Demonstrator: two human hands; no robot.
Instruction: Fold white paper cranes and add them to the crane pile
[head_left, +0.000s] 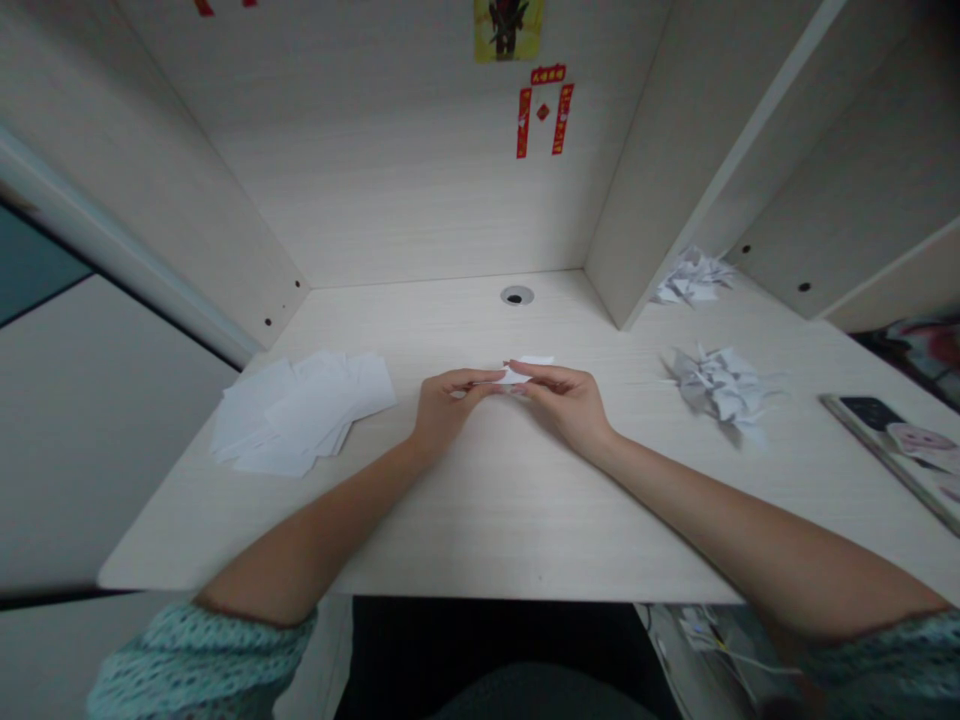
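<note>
at desk (480, 530), both hands (444, 408) (571, 402) pinching wht paper (516, 376), sheets (304, 408) at l.

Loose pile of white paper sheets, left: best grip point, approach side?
Likely the right edge of the white paper sheets, pinched from the right by the left hand: the pile lies flat, loosely spread, that edge jutting toward the hand.

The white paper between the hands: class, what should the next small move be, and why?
Probably, the right hand should pinch the white paper a little more firmly while the left hand steadies it. Both hands hold it, and it looks bent, though finer folds are too small to tell; flat sheets lie at left, creased papers at right.
</note>
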